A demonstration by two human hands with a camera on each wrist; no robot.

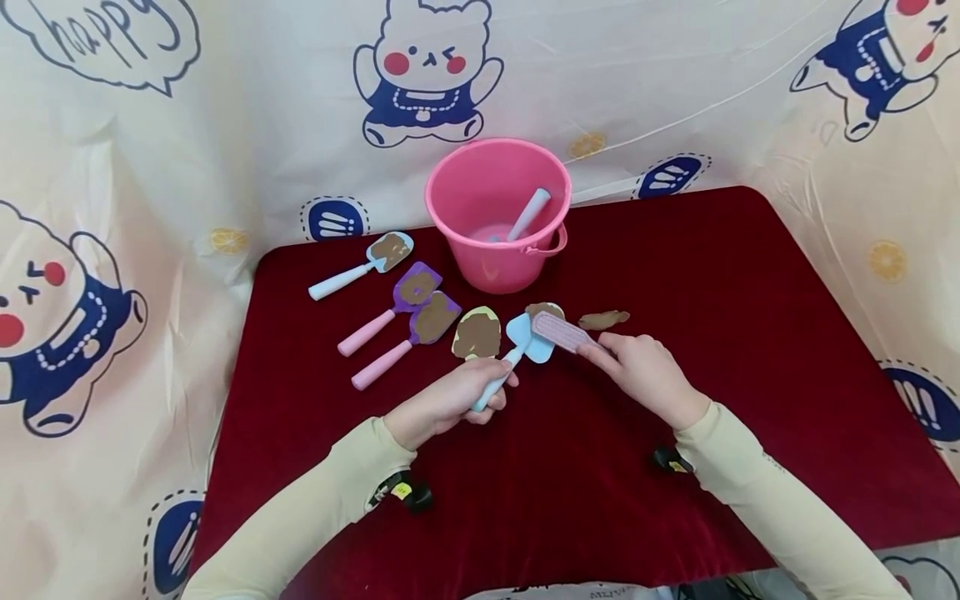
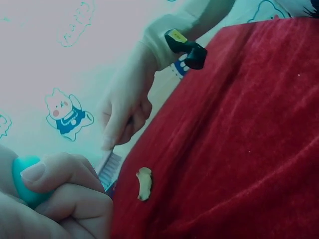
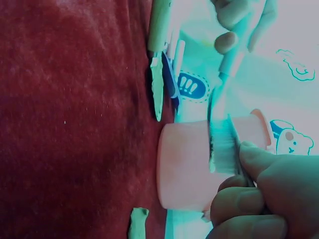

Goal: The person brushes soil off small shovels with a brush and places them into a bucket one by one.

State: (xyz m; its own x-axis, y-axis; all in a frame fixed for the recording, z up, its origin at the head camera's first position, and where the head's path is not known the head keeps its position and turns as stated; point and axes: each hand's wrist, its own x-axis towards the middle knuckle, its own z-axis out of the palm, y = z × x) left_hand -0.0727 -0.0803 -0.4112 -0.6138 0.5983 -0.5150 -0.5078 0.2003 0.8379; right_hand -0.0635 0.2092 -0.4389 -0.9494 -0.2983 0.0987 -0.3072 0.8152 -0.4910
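My left hand (image 1: 461,393) grips the handle of a light blue toy shovel (image 1: 517,332), held above the table with its blade pointing away. A brown patch covers the far part of that blade. In my right hand (image 1: 647,371) is a pale purple brush (image 1: 558,331), its bristles (image 3: 225,144) against or very close to the blade. The left wrist view shows the turquoise-looking handle (image 2: 31,181) inside my curled left fingers. Beside the brush, a loose brown piece (image 1: 604,320) lies on the cloth. Near my left hand lies a green shovel (image 1: 477,335) with a brown patch, its handle mostly hidden in the head view.
A pink bucket (image 1: 495,262) stands at the back, with a light blue handle (image 1: 531,212) sticking up inside. Left of it lie a blue shovel (image 1: 341,281) and two purple shovels (image 1: 364,332) with pink handles, all brown-patched. Dark red cloth (image 1: 735,333) covers the table.
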